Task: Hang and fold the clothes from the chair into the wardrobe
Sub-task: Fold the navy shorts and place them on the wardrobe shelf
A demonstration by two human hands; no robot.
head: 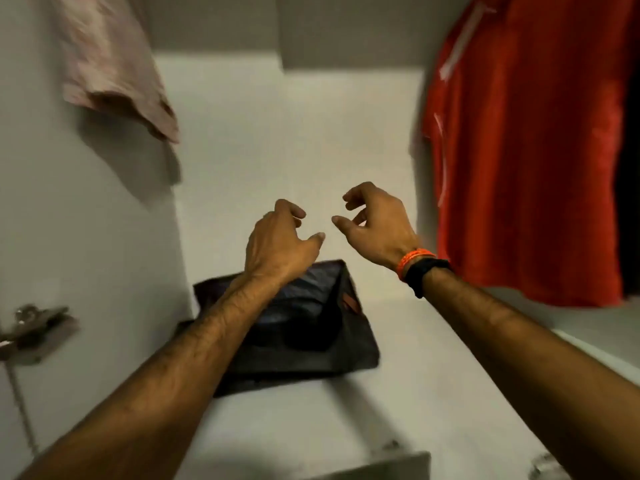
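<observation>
A folded dark garment (311,327) lies on the white wardrobe shelf (398,375) against the left wall. My left hand (280,237) hovers just above and beyond it, fingers loosely curled, holding nothing. My right hand (374,223), with an orange band and black watch at the wrist, hangs in the air to the right, also loosely curled and empty. A red garment (530,150) hangs at the right. At the upper left hangs a pale pink garment (110,64).
The wardrobe's white side wall (86,220) stands at the left, with a metal hinge (34,327) on it. The back wall (294,133) is white. A dark garment edge (630,202) shows at the far right, behind the red one.
</observation>
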